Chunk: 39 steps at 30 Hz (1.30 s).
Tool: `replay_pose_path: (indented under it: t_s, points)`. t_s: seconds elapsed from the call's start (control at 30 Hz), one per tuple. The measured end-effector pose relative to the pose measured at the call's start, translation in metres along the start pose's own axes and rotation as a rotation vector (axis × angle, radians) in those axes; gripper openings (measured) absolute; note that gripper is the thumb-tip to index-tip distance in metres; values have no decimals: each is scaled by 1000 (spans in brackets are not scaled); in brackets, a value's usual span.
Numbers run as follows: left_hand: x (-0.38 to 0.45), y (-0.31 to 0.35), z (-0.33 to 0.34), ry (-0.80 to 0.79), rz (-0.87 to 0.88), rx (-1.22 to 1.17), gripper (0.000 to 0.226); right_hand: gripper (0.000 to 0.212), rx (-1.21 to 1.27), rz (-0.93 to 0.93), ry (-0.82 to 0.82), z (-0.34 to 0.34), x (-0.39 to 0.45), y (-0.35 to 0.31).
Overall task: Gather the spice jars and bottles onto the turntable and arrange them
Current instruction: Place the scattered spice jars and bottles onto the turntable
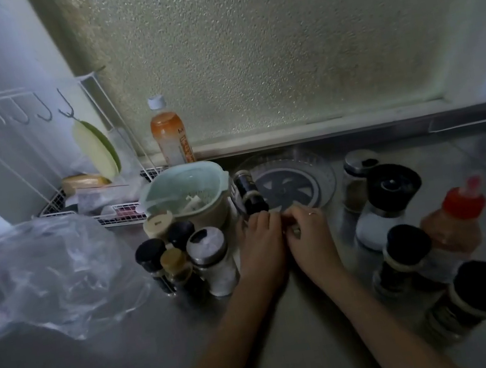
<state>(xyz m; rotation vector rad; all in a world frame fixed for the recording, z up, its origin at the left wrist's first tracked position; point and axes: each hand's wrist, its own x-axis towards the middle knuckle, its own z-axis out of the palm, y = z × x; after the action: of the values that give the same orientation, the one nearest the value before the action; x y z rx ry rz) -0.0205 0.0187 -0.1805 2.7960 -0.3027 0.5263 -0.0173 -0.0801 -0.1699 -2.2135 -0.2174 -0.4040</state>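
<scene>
Both hands are meeting at the near rim of the clear turntable: the left hand and right hand are curled, fingertips touching the edge, though what they are pinching I cannot tell. One dark jar is standing at its left rim; the rest are waiting in clusters on the counter. Judging so, gathering is barely starting; next, reaching for the silver-capped jar.

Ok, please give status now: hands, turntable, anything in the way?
Both hands at turntable front rim, grip unclear. One dark jar at its left edge. Mint bowl crowds left side.
</scene>
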Motion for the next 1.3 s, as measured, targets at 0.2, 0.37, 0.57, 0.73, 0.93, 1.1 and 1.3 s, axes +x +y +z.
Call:
replay_pose_path:
  t_s: [0.2,0.37,0.57,0.73,0.93,1.1,1.3]
  points:
    - [-33,7,-18,-6,58,83,26,17,-14,-84,-22,-12,-33,-3]
    - [-81,25,-40,15,65,101,20,17,-16,-72,-84,-35,-73,-18]
    - [-117,26,-58,104,124,33,18,17,-23,-32,-108,-51,-108,-31]
    - [-135,-4,-75,412,-28,91,18,11,-86,-19,-210,-56,-117,-40]
    - [-123,-50,-88,449,-524,-250,60,16,-291,-127,-76,-58,-87,-58]
    - [-113,-64,-80,412,-542,-486,62,63,-573,-306,-554,-35,-49,-63]
    - [-108,-74,-79,399,-551,-463,53,59,-608,-468,-421,-18,-33,-47]
